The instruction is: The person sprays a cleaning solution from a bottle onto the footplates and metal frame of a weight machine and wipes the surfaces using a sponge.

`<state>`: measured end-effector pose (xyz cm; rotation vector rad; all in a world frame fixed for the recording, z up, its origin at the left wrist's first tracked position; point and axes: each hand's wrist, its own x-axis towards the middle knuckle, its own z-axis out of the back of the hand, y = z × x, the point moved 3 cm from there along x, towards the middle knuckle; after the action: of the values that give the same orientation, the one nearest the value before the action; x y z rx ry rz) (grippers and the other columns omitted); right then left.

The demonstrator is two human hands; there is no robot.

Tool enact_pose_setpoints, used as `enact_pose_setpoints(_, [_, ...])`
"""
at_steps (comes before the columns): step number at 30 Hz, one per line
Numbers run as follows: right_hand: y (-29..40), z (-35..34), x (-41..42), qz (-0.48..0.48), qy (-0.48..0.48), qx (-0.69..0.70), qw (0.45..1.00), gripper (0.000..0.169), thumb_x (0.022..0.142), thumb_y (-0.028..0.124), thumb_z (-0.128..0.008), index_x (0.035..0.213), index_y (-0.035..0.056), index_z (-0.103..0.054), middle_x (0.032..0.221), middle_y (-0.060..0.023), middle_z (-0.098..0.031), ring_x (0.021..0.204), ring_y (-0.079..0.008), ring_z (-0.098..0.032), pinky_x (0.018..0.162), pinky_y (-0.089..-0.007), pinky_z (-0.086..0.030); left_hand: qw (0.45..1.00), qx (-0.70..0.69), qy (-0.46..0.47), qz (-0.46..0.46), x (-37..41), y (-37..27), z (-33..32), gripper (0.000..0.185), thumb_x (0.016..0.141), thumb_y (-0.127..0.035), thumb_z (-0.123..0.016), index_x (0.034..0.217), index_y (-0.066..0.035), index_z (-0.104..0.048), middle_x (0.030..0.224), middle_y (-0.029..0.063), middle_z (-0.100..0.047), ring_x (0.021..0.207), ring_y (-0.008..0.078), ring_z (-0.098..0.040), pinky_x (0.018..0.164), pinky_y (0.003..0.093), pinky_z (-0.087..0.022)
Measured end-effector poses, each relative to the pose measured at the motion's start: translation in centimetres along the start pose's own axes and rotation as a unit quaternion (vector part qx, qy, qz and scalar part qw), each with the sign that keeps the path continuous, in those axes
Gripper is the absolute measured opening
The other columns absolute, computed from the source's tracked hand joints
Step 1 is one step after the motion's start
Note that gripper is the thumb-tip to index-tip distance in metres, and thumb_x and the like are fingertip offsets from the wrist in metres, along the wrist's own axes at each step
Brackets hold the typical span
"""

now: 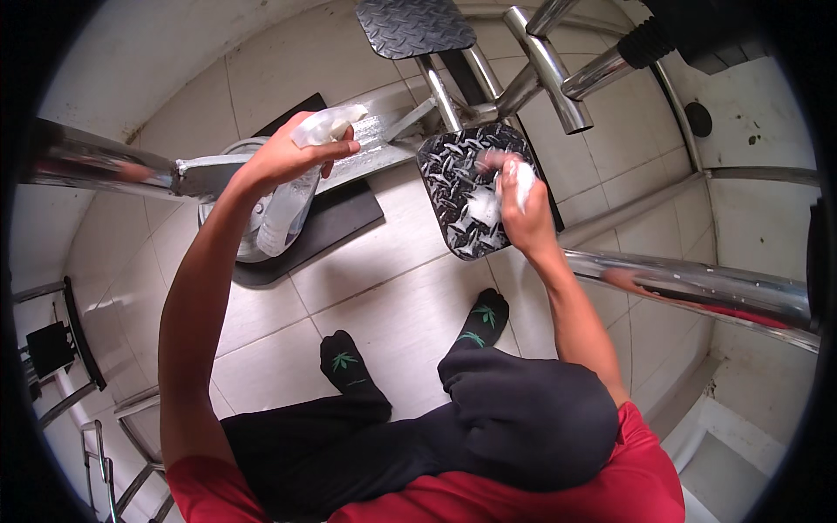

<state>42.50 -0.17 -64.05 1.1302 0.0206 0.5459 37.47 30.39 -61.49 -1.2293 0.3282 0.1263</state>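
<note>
My left hand (297,153) grips the spray head of a clear plastic spray bottle (288,212), whose body hangs below the palm. My right hand (526,206) is closed on a white cloth or wipe (522,183) over a black diamond-tread foot plate (444,202); its fingertips are blurred. White foam or liquid (482,206) lies on the plate beside that hand. A second black tread plate (415,26) stands farther off, joined to chromed metal tubes (549,78).
A thick chromed tube (686,287) runs right of the plate, another (98,160) at the left. A metal beam (373,137) and round metal base part (245,242) sit above black mats (346,216). My socked feet (346,359) rest on the tiled floor (261,372).
</note>
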Motion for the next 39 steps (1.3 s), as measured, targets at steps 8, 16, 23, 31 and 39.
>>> enact_pose_setpoints(8, [-0.1, 0.1, -1.9, 0.060, 0.033, -0.316, 0.946, 0.040, 0.071, 0.000, -0.063, 0.109, 0.0108, -0.060, 0.107, -0.0099, -0.056, 0.111, -0.0307, -0.049, 0.092, -0.0515, -0.035, 1.000, 0.023, -0.009, 0.016, -0.3, 0.3, 0.0, 0.030, 0.083, -0.035, -0.074, 0.087, -0.008, -0.061, 0.066, -0.0010, -0.054, 0.058, 0.0092, -0.052, 0.059, 0.0272, -0.041])
enact_pose_setpoints(16, [1.2, -3.3, -3.8, 0.184, 0.173, -0.289, 0.923, 0.054, 0.091, 0.029, -0.063, 0.140, 0.0087, -0.051, 0.146, -0.0212, -0.045, 0.137, -0.0413, -0.040, 0.113, -0.0546, -0.030, 0.999, 0.016, 0.030, -0.001, 1.2, 0.7, -1.1, 0.030, 0.084, -0.033, -0.074, 0.083, -0.007, -0.058, 0.066, -0.0004, -0.053, 0.055, 0.0099, -0.054, 0.055, 0.0265, -0.042])
enact_pose_setpoints(23, [-2.5, -0.2, 0.1, 0.051, 0.006, -0.364, 0.930, 0.050, 0.092, 0.017, -0.057, 0.142, 0.0134, -0.051, 0.144, -0.0267, -0.045, 0.136, -0.0425, -0.040, 0.112, -0.0543, -0.032, 0.999, 0.027, 0.002, 0.025, 0.7, 1.0, -0.6, 0.031, 0.083, -0.036, -0.074, 0.085, -0.008, -0.061, 0.068, -0.0013, -0.054, 0.058, 0.0090, -0.053, 0.057, 0.0270, -0.043])
enact_pose_setpoints(31, [1.1, -2.2, -3.5, 0.097, 0.101, -0.298, 0.944, 0.043, 0.088, 0.016, -0.061, 0.132, 0.0199, -0.062, 0.142, -0.0161, -0.052, 0.135, -0.0377, -0.044, 0.113, -0.0526, -0.032, 0.999, 0.016, 0.023, 0.036, -0.3, 0.2, -0.3, 0.027, 0.082, -0.031, -0.074, 0.086, -0.008, -0.060, 0.067, -0.0014, -0.052, 0.060, 0.0089, -0.050, 0.059, 0.0274, -0.041])
enact_pose_setpoints(39, [0.2, -4.4, 0.8, 0.101, 0.019, -0.369, 0.924, 0.042, 0.096, 0.022, -0.056, 0.136, 0.0109, -0.055, 0.143, -0.0246, -0.047, 0.134, -0.0437, -0.043, 0.112, -0.0514, -0.034, 0.998, -0.028, 0.008, 0.061, 0.1, 1.3, -1.0, 0.028, 0.082, -0.031, -0.075, 0.091, -0.009, -0.061, 0.072, -0.0015, -0.055, 0.062, 0.0092, -0.052, 0.060, 0.0271, -0.043])
